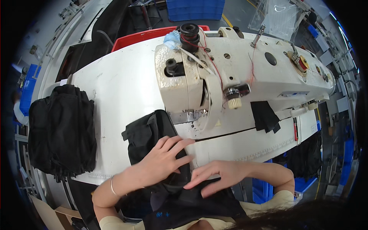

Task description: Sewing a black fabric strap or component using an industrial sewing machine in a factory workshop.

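Observation:
A black fabric piece [147, 134] lies on the white table [122, 84], running from under the needle area of a cream sewing machine [237, 65] down toward me. My left hand [165, 157] rests flat on this fabric with fingers spread, pressing it down. My right hand [214, 176] lies palm down on the lower part of the same fabric near the table's front edge, fingers stretched toward the left hand. Neither hand grips anything.
A stack of black fabric pieces [61, 130] sits at the table's left end. A small black scrap [264, 117] lies under the machine arm. A red bin [145, 36] and blue crates [195, 9] stand behind the table. Red thread runs over the machine head.

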{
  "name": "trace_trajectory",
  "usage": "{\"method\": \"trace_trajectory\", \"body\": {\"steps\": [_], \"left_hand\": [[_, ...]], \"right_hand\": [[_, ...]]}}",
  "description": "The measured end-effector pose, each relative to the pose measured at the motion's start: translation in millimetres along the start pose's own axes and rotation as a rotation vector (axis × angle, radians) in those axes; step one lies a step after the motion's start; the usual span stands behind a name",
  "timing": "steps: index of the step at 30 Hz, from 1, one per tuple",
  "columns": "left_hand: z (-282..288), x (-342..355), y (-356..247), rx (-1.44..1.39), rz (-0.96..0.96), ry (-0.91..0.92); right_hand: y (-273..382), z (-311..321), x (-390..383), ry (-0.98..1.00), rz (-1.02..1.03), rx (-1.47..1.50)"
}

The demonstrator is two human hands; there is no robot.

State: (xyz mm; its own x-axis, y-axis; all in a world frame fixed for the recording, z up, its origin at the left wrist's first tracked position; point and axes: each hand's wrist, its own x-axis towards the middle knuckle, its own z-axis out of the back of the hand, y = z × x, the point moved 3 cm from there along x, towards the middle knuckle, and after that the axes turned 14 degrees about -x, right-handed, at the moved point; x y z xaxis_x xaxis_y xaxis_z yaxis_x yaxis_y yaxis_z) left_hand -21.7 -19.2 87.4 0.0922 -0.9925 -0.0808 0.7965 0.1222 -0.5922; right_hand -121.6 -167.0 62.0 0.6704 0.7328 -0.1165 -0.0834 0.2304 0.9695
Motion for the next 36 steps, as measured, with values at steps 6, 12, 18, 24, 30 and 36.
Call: {"method": "trace_trajectory", "body": {"steps": [6,12,18,24,30,36], "left_hand": [[12.9,-17.9,34.9,0.339,-0.145,-0.345],[-19.2,-31.0,0.9,0.768,0.331,-0.617],[-10.7,-25.9,5.5,0.251,0.171,-0.893],[21.2,11.4,57.0,-0.451,0.095,-0.533],[18.2,10.5,57.3,-0.587,0.305,-0.477],[21.4,8.4,55.8,-0.644,0.221,-0.317]], "right_hand": [[-12.9,3.9,1.4,-0.420,-0.389,0.209],[-21.7,24.5,55.9,-0.867,-0.295,0.183],[-59.3,18.4,59.6,-0.963,-0.079,0.230],[-43.5,16.0,50.9,-0.937,0.056,0.218],[-42.0,13.8,33.1,-0.725,-0.079,0.210],[-26.3,12.3,19.0,-0.787,0.406,-1.245]]}}
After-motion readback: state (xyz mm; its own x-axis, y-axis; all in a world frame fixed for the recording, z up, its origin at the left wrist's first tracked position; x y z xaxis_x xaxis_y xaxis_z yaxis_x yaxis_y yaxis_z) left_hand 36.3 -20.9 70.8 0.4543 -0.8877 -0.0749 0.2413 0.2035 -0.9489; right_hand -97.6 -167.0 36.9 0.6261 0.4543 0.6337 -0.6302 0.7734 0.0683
